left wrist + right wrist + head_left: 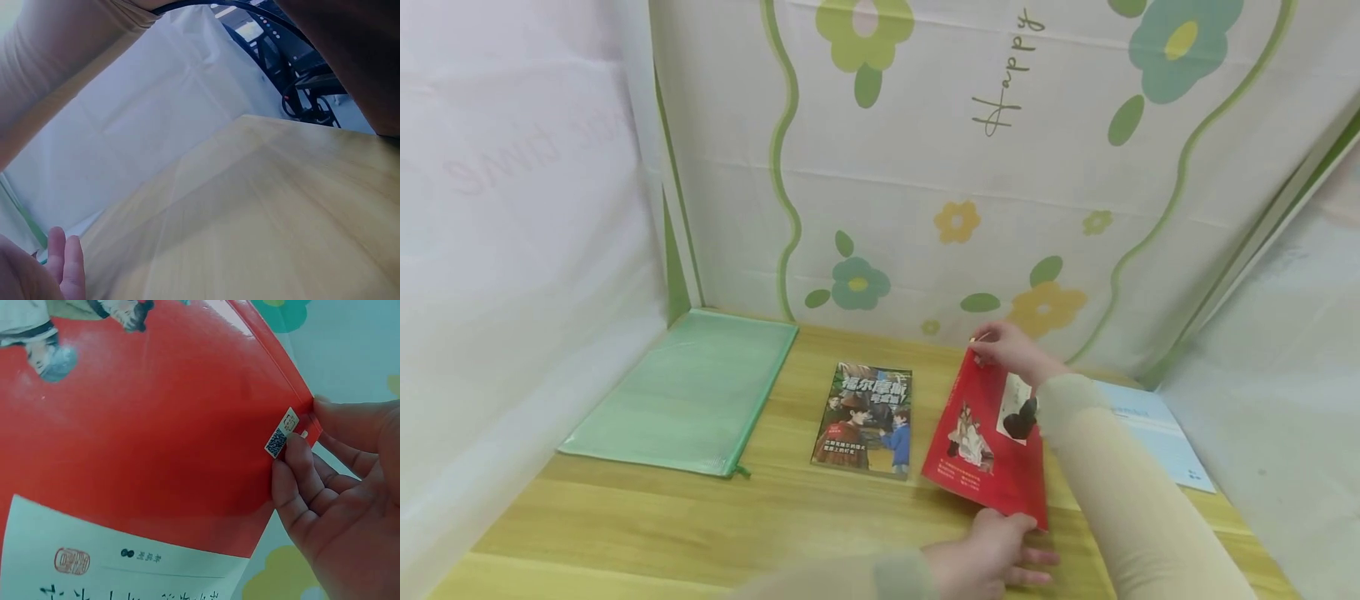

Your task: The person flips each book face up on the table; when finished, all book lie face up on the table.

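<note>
A red book (981, 433) with printed figures and a pale panel on its cover stands tilted above the table at the right. My right hand (1007, 346) pinches its top corner, by a small white sticker (282, 432) with a square code. At the bottom edge, my left hand (985, 550) grips the book near its lower right corner, other fingers stretched out below. Those fingers (74, 262) look straight in the left wrist view, where the hold itself is hidden. A comic-style paperback (867, 421) lies flat to the left of the red book.
A green zip pouch (681, 392) lies at the table's left. Partly behind the right arm is a light blue booklet (1157, 429). White sheeting with printed flowers (958, 221) walls the wooden table (647, 525) at the back and sides.
</note>
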`<state>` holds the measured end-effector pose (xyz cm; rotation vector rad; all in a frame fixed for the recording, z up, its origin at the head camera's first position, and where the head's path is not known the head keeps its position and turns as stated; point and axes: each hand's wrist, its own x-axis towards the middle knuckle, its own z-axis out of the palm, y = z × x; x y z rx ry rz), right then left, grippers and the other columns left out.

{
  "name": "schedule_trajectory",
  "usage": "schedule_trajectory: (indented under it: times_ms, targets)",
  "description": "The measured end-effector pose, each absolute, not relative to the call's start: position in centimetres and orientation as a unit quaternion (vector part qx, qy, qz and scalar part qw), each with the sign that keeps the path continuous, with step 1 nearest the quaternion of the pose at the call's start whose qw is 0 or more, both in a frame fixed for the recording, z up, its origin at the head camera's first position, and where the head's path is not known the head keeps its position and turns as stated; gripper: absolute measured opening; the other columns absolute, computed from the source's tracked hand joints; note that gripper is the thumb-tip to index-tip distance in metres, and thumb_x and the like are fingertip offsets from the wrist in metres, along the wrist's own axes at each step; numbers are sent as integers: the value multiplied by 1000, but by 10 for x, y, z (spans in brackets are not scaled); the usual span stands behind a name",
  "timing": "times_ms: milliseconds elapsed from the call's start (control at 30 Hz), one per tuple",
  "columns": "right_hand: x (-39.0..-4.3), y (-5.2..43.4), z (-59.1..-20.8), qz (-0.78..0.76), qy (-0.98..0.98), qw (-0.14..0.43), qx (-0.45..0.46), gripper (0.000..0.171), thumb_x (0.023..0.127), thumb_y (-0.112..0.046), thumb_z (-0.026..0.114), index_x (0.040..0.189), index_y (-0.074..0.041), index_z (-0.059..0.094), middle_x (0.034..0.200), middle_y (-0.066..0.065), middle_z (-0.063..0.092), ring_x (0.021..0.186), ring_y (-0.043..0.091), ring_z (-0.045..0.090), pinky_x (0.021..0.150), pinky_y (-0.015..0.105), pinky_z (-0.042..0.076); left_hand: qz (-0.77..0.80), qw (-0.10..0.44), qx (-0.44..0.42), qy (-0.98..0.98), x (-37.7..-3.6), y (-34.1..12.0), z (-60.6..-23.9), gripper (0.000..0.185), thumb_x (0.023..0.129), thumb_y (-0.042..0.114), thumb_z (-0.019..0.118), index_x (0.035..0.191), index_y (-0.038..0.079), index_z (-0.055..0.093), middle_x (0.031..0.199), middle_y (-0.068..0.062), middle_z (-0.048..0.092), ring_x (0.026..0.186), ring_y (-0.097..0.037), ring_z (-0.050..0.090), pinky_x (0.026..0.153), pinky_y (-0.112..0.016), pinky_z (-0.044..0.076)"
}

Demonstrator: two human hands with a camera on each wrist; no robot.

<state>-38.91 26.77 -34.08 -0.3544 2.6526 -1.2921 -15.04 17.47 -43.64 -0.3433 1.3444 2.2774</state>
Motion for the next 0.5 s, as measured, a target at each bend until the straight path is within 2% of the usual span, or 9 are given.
schedule_trajectory:
  times_ms: [167, 367, 500]
  targets:
    - [-394, 258, -345, -409, 898, 103, -124, 19, 96, -8, 63, 109, 5, 58, 91, 15, 66, 80, 25, 63, 75, 38, 56, 823, 268, -128, 484, -154, 176, -440, 25, 96, 8, 58, 117, -1, 48, 92, -14, 61, 75, -31, 70, 69, -48, 60]
    - [-400, 240, -353, -367, 911, 130, -135, 14, 94, -9, 65, 104, 1, 60, 86, 12, 66, 75, 22, 63, 69, 37, 56, 817, 290, -122, 483, -154, 179, -442, 15, 98, 11, 55, 110, 2, 54, 89, -13, 63, 77, -31, 70, 73, -48, 59]
    - [-402, 232, -358, -361, 910, 148, -140, 12, 94, -6, 64, 102, 1, 58, 83, 13, 65, 72, 22, 62, 67, 36, 55, 804, 312, -141, 487, -154, 180, -439, 18, 100, 17, 55, 108, 2, 55, 89, -10, 65, 79, -29, 71, 77, -44, 59]
